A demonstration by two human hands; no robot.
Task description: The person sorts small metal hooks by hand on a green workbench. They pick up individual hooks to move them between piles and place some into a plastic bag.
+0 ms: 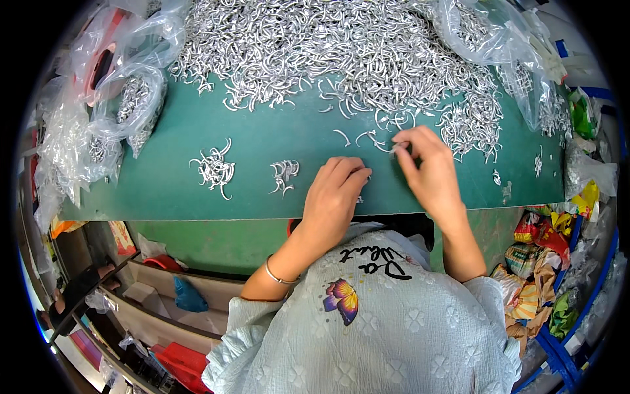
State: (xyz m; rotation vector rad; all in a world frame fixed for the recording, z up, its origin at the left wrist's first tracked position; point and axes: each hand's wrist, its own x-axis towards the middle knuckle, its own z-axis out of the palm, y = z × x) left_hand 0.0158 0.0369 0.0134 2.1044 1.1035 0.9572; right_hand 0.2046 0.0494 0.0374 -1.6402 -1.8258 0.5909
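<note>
Small silvery curved metal pieces (387, 49) lie in a large heap across the far side of a green tabletop (256, 134). My right hand (430, 167) is at the heap's near edge, thumb and forefinger pinched on one curved metal piece (396, 148). A few loose pieces (371, 139) lie just left of those fingertips. Nearer the table's front edge, my left hand (336, 197) rests with its fingers curled and pressed together; what they hold, if anything, is hidden. Left of it are a small cluster of pieces (285, 176) and a looser pile (215, 169).
Clear plastic bags with metal pieces stand at the far left (141, 98) and far right (472, 33). A few pieces (539, 162) lie near the right end. Below the table are a shelf with a blue bag (189, 295) and, at right, colourful packages (525, 282).
</note>
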